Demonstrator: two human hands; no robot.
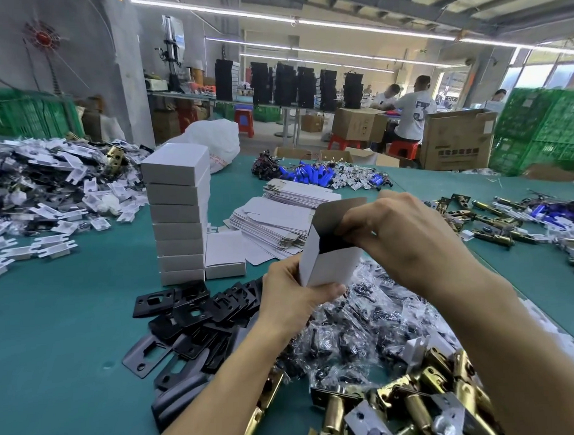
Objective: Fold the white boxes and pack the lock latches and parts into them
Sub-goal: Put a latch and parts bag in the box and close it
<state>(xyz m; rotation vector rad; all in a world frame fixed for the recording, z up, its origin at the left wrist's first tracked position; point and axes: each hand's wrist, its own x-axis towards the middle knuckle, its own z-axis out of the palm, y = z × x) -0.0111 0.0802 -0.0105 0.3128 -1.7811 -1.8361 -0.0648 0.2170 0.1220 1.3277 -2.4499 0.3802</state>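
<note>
The left hand (pixel 295 298) grips the lower end of an upright white box (pixel 329 264), while the right hand (pixel 407 242) pinches a flap at its open top (the lid flap stands up behind). On the green table (pixel 55 323) a stack of folded boxes (pixel 178 218) stands beside flat box blanks (pixel 273 224). Black plates (pixel 198 314), bagged parts (pixel 357 319) and brass latches (pixel 415 398) lie near the arms.

1 wide-angle camera on the person's head faces forward and down, close over the green table (pixel 55 323).
</note>
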